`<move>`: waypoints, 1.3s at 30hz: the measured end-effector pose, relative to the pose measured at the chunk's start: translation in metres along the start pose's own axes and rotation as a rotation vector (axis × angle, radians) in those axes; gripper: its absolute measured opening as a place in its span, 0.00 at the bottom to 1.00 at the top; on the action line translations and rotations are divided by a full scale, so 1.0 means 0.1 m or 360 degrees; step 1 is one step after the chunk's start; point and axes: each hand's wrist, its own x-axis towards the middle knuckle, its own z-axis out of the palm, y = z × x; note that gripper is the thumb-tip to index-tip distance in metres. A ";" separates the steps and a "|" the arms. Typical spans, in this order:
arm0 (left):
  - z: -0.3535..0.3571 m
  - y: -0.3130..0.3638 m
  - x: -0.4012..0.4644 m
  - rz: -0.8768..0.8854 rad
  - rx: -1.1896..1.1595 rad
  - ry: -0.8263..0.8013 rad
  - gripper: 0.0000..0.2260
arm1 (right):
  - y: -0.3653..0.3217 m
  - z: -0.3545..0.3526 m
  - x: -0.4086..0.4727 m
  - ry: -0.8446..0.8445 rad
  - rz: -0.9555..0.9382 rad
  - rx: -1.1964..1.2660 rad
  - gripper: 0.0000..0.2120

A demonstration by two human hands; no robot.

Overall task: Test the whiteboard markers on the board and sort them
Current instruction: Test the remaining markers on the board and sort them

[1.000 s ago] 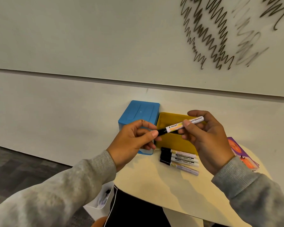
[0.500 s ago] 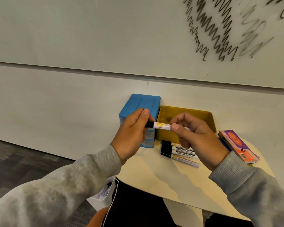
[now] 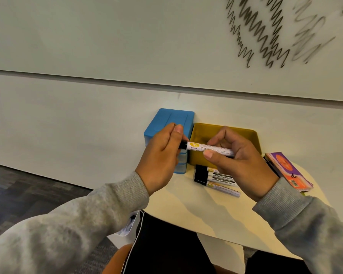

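Observation:
I hold one white marker (image 3: 206, 149) level above the table, in front of the yellow bin (image 3: 251, 135). My right hand (image 3: 242, 163) grips its barrel between thumb and fingers. My left hand (image 3: 162, 155) pinches the black cap at its left end. Several more white markers with black caps (image 3: 216, 178) lie side by side on the table under my right hand. The whiteboard (image 3: 127, 36) above carries several dark zigzag scribbles (image 3: 265, 32) at the upper right.
A blue box (image 3: 166, 119) with clear drawers stands against the wall left of the yellow bin. A purple and orange packet (image 3: 287, 171) lies at the right of the pale round table (image 3: 216, 214). A white bin (image 3: 127, 228) sits on the floor below.
Both hands have come down and closer to the bins with the marker, which now lies level instead of tilted up to the right. My left hand has closed round the cap.

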 end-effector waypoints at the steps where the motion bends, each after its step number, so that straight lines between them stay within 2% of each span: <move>1: 0.00 0.00 0.00 0.0002 -0.0008 0.0000 0.16 | -0.01 0.00 0.00 0.0007 0.0005 0.0004 0.11; 18: 0.01 -0.03 -0.04 0.0140 0.0009 -0.0031 0.17 | 0.08 0.01 -0.03 -0.0102 0.0346 0.0538 0.06; 27: 0.01 -0.06 0.03 -0.0115 -0.0246 -0.0088 0.15 | 0.12 0.03 -0.01 -0.0050 0.0418 0.0487 0.03; 32: 0.00 -0.10 0.02 -0.0239 -0.0672 -0.0171 0.07 | 0.13 0.03 -0.01 -0.0024 0.0526 0.0668 0.04; 34: 0.00 -0.13 0.00 -0.0280 -0.0770 -0.0206 0.11 | 0.15 0.07 -0.02 -0.0019 0.0557 0.0711 0.05; 36: -0.01 -0.18 0.00 -0.0282 -0.0709 -0.0230 0.13 | 0.19 0.13 -0.02 -0.0031 0.0582 0.0704 0.08; 39: -0.07 -0.26 0.00 -0.0241 -0.0491 -0.0188 0.10 | 0.29 0.20 0.01 -0.0078 0.0616 0.0533 0.12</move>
